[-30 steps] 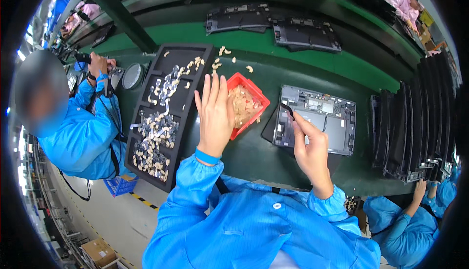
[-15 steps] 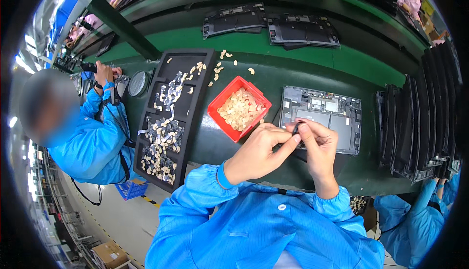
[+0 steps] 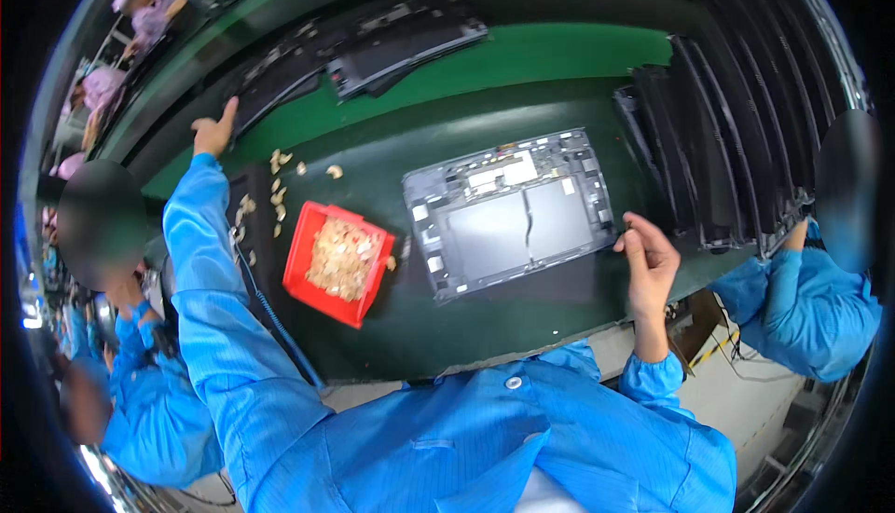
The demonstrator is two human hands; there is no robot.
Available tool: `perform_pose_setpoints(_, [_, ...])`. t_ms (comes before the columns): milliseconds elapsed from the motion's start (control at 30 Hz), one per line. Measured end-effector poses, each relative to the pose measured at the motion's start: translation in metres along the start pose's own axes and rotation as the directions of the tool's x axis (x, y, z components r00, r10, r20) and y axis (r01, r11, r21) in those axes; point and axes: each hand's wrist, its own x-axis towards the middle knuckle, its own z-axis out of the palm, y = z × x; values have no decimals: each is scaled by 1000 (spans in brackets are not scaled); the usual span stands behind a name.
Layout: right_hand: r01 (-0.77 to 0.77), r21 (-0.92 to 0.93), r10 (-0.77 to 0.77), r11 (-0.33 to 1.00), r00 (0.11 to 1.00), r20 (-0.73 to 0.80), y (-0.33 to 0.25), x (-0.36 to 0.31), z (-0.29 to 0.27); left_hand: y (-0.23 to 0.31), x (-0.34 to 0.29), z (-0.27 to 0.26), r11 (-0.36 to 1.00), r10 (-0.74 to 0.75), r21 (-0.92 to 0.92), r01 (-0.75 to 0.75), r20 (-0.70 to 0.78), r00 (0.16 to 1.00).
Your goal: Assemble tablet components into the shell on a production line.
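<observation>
left hand fingertips perhaps hidden, faces blurred

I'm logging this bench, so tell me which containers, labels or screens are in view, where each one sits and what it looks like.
Red bin: square, open, left of centre on the green bench, holding pale small parts.
Opened device: grey rectangle at centre, small white label patches inside; right hand at its right edge.
Screens: none visible.
</observation>
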Motion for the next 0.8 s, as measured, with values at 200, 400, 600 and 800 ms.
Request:
perform_pose_setpoints(200, [-9,-137,-1,991,998,-70,23,-29,-6,48,40,24,996,-89,39,84,145,985])
perform_pose_setpoints(400, [17,-134,-24,991,998,-52,26,-29,-1,29,6,15,872,-165,-441,211,141,976])
perform_pose_setpoints(600, [40,-50,-42,998,998,-46,24,-29,0,4,14,-42,490,-273,-839,235,108,956])
perform_pose_setpoints(800, [67,93,-63,993,997,-43,35,-22,-5,83,-53,-137,282,-163,-954,105,60,985])
